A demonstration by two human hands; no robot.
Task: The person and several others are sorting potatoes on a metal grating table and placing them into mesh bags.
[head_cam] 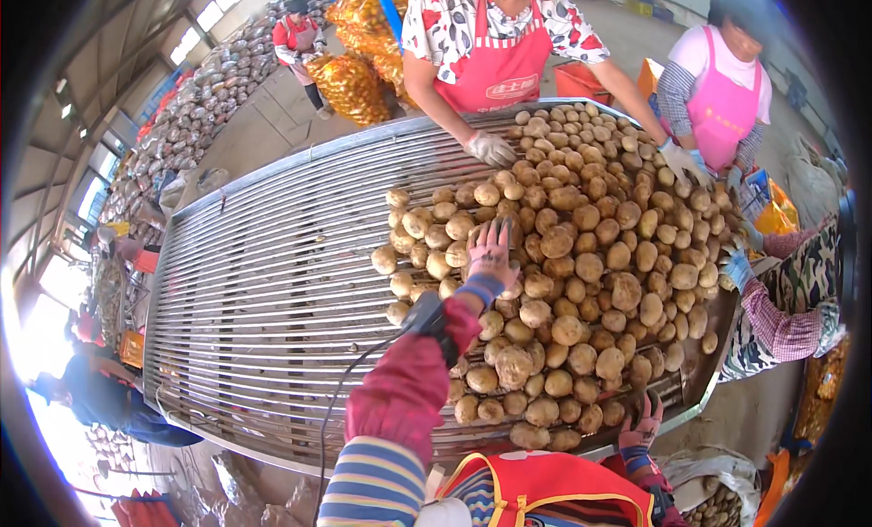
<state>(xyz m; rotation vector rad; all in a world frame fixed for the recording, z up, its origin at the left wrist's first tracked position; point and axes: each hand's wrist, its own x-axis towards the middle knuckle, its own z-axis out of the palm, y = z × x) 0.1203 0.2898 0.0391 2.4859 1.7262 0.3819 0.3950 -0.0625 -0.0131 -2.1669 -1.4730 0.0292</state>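
Observation:
A heap of potatoes point(572, 254) covers the right part of a slatted metal sorting table point(272, 268). My left hand point(492, 258), in a pink glove, lies palm down on potatoes at the heap's left side, with its fingers stretched forward and nothing gripped. At the table's front edge, low on the right, my right hand point(640, 431) is held with its fingers apart beside the nearest potatoes. It wears a similar pink glove, and no potato shows in its grasp. A cable runs down from a dark device point(429, 322) on my left wrist.
Across the table, a co-worker's gloved hands point(490, 149) touch the heap; another person's gloved hand point(736, 264) reaches in from the right. A white sack of potatoes point(715, 493) stands below the right corner. Orange net sacks point(349, 87) and stacked bags point(197, 98) lie beyond.

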